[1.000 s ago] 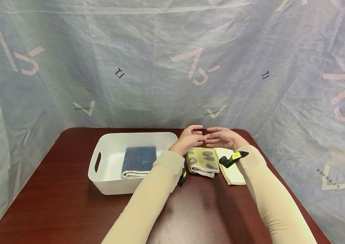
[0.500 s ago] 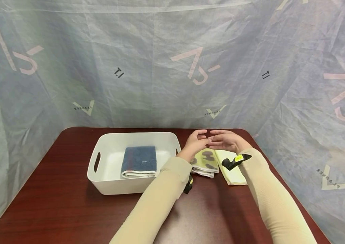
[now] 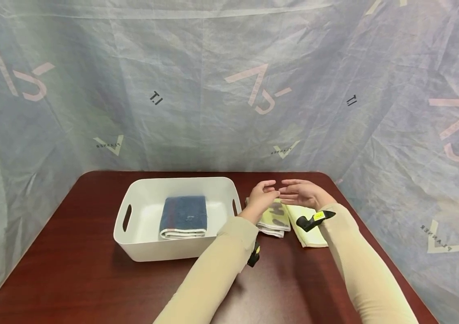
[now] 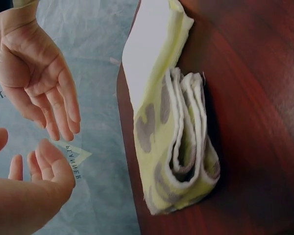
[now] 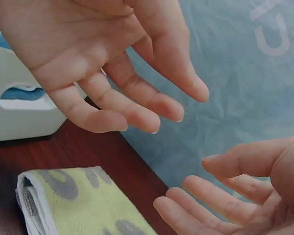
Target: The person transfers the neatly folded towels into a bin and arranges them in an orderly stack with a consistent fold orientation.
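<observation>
Both bare hands hover over the right side of the table with fingers loosely bent and nothing between them. In the head view my left hand (image 3: 258,200) overlaps the far left part of a folded yellow-green towel with grey shapes (image 3: 275,218). Facing it, palm inward, is my right hand (image 3: 304,194), above a folded pale yellow towel (image 3: 309,231). The left wrist view shows the patterned towel (image 4: 161,161) lying below the hands, its folded layers edged in white. In the right wrist view, the fingers of the left hand (image 5: 88,54) and right hand (image 5: 255,196) are apart.
Left of the towels stands a white plastic bin (image 3: 144,247) with handle slots, holding a folded blue towel (image 3: 184,213). The dark red wooden table (image 3: 59,265) ends at a hanging grey printed curtain (image 3: 197,112) behind.
Both hands have shifted slightly right and lower in the head view, staying empty. The bin's right handle has come into sight, while the left hand covers more of the patterned towel. The towels stay put.
</observation>
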A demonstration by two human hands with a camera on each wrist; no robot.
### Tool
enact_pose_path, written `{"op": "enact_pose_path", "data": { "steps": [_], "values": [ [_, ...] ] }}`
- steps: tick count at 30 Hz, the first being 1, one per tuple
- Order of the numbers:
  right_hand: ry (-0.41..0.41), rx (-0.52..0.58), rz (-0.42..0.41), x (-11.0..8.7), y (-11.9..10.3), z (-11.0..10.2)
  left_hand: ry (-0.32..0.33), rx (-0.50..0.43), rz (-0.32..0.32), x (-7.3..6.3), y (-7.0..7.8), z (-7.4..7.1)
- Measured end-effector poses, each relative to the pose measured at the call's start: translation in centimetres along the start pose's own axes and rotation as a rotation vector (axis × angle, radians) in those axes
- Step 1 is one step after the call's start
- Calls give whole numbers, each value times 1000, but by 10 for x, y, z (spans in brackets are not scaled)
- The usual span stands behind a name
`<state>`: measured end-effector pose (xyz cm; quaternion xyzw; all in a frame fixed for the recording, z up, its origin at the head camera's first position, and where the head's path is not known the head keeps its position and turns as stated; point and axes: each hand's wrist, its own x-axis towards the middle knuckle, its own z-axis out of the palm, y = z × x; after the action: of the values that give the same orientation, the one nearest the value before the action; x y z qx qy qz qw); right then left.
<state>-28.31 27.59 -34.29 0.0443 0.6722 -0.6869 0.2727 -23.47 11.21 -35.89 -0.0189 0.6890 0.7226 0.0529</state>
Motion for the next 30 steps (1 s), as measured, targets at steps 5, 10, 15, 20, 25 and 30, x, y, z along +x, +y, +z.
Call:
{"op": "enact_pose_path", "data": {
  "steps": [5,10,15,20,25,30],
  "values": [
    [9,22,12,1,10,-4,26,-7,-2,-3,-9,3],
    [27,57,25,2,17,-7,55,9,-7,-3,-20,4],
    [34,61,23,3,22,-9,118,33,-1,-4,-27,4],
    [38,50,29,4,28,-12,182,44,16,-4,-34,5],
    [62,40,46,5,37,-16,223,67,-8,-5,-44,5],
    [90,40,63,3,43,-18,262,154,26,-6,-53,4]
  ]
}}
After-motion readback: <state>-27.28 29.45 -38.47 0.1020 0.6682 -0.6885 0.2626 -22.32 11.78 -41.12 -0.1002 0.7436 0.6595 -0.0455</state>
